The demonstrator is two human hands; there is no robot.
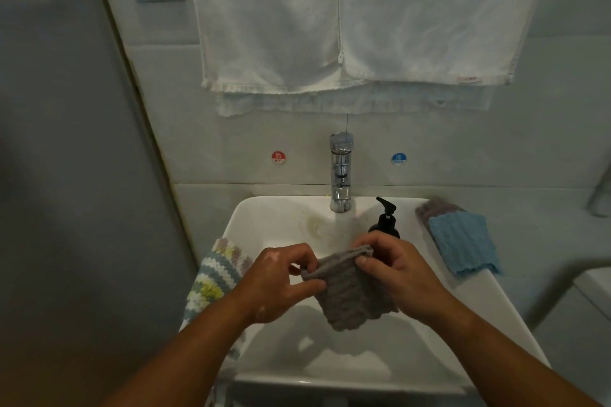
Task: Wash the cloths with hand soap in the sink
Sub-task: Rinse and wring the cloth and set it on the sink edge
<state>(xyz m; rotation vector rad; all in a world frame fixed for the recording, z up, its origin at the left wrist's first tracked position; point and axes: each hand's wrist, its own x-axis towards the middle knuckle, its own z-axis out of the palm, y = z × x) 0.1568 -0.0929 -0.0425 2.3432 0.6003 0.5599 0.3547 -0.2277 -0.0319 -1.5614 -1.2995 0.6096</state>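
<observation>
Hanging over the white sink (363, 377), a grey knitted cloth (350, 294) is pinched at its top edge by the left hand (281, 281) and right hand (400, 274) — spread, seemingly, for wetting under the faucet (340, 172) — with the black soap pump bottle (385, 220) set just behind.

a grey cloth (350, 294) with a waffle texture hangs at the centre of the frame over the white sink (330, 370). its top edge is pinched between the left hand (281, 281) and the right hand (396, 271), and the rest droops down. a black soap bottle (385, 221) with a pump stands upright at the sink's back rim, just above the right hand. at centre right a blue cloth (463, 244) lies flat on the rim, overlapping a mauve cloth (436, 208). at centre left a striped knitted cloth (215, 274) drapes over the rim's edge.
</observation>
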